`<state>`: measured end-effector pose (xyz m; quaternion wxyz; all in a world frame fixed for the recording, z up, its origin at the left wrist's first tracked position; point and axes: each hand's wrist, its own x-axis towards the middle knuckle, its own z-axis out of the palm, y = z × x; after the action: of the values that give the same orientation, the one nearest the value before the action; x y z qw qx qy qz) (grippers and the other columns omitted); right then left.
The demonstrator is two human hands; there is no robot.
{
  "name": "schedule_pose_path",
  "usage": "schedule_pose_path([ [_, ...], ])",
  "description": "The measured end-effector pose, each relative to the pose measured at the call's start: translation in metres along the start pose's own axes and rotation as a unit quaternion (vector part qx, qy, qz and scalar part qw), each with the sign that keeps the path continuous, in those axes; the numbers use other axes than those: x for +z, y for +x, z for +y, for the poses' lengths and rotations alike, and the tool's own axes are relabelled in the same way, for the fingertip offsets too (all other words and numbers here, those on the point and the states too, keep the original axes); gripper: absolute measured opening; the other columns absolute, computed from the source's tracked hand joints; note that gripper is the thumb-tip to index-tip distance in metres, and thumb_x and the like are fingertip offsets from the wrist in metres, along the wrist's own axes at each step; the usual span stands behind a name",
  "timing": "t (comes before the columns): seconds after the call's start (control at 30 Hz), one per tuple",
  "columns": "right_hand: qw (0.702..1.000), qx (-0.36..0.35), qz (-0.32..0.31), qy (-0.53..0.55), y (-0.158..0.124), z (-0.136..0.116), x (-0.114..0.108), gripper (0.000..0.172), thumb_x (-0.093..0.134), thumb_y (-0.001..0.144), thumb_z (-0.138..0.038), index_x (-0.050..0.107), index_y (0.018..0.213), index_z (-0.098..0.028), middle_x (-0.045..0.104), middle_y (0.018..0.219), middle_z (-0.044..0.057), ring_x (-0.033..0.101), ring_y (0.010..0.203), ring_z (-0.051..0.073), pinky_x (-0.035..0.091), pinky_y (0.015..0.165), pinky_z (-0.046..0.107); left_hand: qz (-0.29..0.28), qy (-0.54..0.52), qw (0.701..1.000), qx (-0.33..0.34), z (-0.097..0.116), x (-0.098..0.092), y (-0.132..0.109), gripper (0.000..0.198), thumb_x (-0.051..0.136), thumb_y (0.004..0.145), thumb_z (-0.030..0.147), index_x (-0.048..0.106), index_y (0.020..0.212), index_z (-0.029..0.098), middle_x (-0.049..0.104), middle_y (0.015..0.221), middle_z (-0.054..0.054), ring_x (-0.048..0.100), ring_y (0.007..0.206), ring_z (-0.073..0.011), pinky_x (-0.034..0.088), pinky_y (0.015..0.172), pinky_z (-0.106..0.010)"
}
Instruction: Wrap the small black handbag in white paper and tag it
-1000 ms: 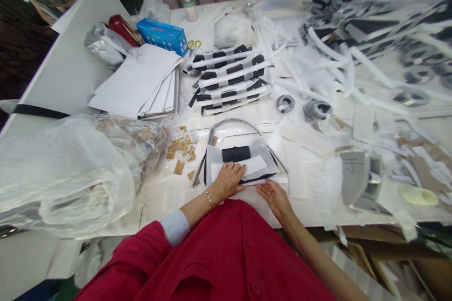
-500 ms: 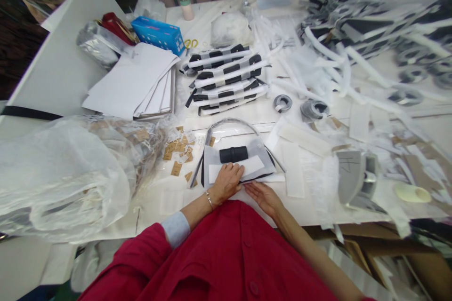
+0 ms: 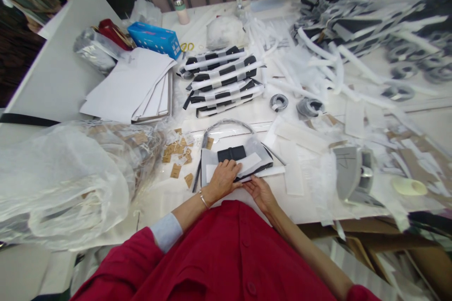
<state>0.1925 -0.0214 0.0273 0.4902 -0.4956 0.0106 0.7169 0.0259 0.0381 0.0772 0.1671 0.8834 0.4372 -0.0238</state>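
Note:
A black handbag point(image 3: 265, 165) lies on the table in front of me, largely wrapped in translucent sheet, its covered handle arching away from me. On its front are a black flap piece point(image 3: 231, 153) and a flat white strip point(image 3: 250, 163). My left hand point(image 3: 223, 179) presses the strip against the bag with bent fingers and grips the near edge. At that edge my right hand point(image 3: 262, 193) pinches the bag's bottom, its fingertips partly hidden. Another white strip point(image 3: 277, 170) sticks out from under the bag on the right.
Brown tags point(image 3: 175, 170) lie left of the bag, beside a large plastic bag point(image 3: 70, 174). Behind are several wrapped black bundles point(image 3: 222, 73), white sheets point(image 3: 127, 84) and a blue box point(image 3: 154, 39). At right stand a tape dispenser point(image 3: 348, 174) and loose white strips. Someone in green sits opposite.
The bag's near right side has tilted up a little, exposing more of the white strip beneath. My right hand has closed more around the edge; my left stays on the strip.

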Motion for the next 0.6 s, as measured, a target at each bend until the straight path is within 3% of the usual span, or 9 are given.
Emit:
schedule_pose_path([
  [0.2,0.999,-0.001,0.034,0.004,-0.007,-0.007,0.016,0.032,0.087,0.057,-0.03,0.066,0.08,-0.02,0.074,0.08,0.0,0.069,0.073,0.018,0.058,0.08,0.037,0.016,0.03,0.999,-0.006,0.008,0.003,-0.008,0.053,0.057,0.092,0.033,0.037,0.138,0.017,0.056,0.115,-0.01,0.05,0.099,-0.0261,0.046,0.08,-0.039],
  [0.4,0.998,0.051,0.019,0.04,-0.02,-0.02,0.034,0.033,0.085,0.063,-0.034,0.068,0.087,-0.02,0.074,0.084,0.002,0.069,0.084,0.018,0.057,0.087,0.034,0.043,0.046,0.998,-0.028,0.01,0.013,-0.014,0.047,0.043,0.095,0.016,0.034,0.141,0.015,0.057,0.113,-0.012,0.052,0.095,-0.0245,0.047,0.077,-0.037],
  [0.6,0.991,0.06,0.114,0.034,-0.02,-0.024,0.06,0.037,0.085,0.064,-0.039,0.067,0.091,-0.022,0.072,0.079,0.0,0.065,0.075,0.017,0.058,0.071,0.032,0.06,0.073,0.995,-0.021,0.018,0.013,-0.008,0.049,0.046,0.093,0.014,0.036,0.14,0.01,0.058,0.114,-0.013,0.053,0.1,-0.0259,0.047,0.079,-0.037],
])
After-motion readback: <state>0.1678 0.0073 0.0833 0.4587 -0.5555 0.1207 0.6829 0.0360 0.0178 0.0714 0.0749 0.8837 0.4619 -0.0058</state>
